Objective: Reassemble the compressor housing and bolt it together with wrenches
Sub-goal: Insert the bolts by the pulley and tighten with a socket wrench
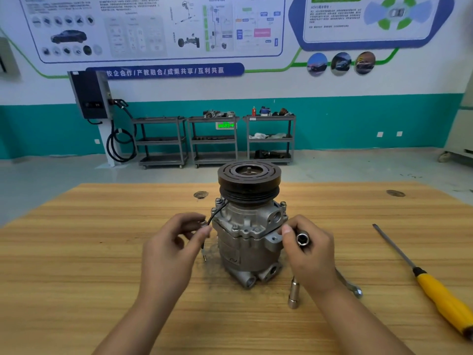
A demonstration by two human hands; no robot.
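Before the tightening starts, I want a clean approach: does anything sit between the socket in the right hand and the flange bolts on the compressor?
Nothing visible does. The right hand holds the socket right beside the compressor flange. The black wire hangs on the left side, near the left hand.

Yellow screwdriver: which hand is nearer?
Right. The right hand, holding a socket, is beside the compressor, toward the yellow screwdriver; the left hand is across the compressor.

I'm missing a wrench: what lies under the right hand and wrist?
A metal wrench lies on the table, only its end showing past the right hand; its handle is covered. A loose socket lies beside the wrist.
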